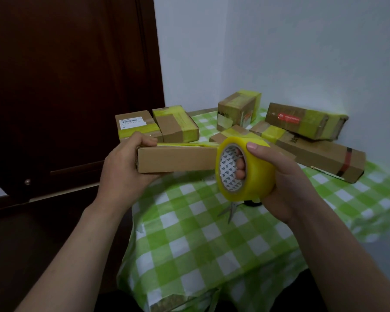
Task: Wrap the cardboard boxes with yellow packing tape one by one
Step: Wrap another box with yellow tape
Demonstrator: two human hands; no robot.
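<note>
L hand [122,167] is gripping the flat cardboard box [176,159] by its left end; R hand [286,174] is clutching the yellow tape roll [245,170] — fingers thru core, thumb on top — against its right end. Box, closed, is hovering over the table [200,255] by its left edge; taped boxes [178,124] are crowding the back.

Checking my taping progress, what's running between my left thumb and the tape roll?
In the head view, a strip of yellow tape runs along the top edge of the box, from the left hand to the roll held in the right hand.
</note>
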